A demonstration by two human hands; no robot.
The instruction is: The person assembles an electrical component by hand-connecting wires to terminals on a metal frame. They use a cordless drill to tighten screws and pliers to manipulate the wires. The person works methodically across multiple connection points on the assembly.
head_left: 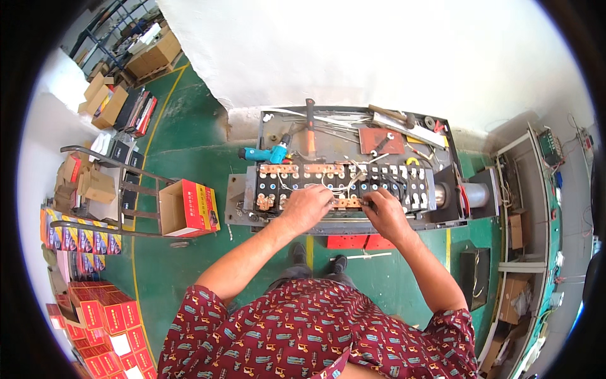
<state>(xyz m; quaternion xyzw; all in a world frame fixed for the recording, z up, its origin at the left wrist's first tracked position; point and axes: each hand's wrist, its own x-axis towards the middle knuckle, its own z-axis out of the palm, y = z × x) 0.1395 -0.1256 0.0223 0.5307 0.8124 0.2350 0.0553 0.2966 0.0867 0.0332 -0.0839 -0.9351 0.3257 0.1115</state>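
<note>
A row of dark battery cells (341,181) with metal terminals lies in a long metal frame in front of me. Along its near side sits a short copper busbar (347,203), between my two hands. My left hand (308,207) has its fingers pinched at the bar's left end. At the right end, my right hand (386,213) is closed, thumb and fingers together over the terminals. What lies between the fingertips of each hand is too small to make out. More copper bars (323,168) run along the far side. Thin white wires (344,188) loop across the cells.
Behind the cells, the dark workbench (344,140) carries a teal cordless drill (268,153), an orange-handled hammer (310,129), a wrench (382,145) and metal rods. A cylinder (475,195) stands at the right end. A trolley (123,189) with a red-yellow carton (192,207) is at left.
</note>
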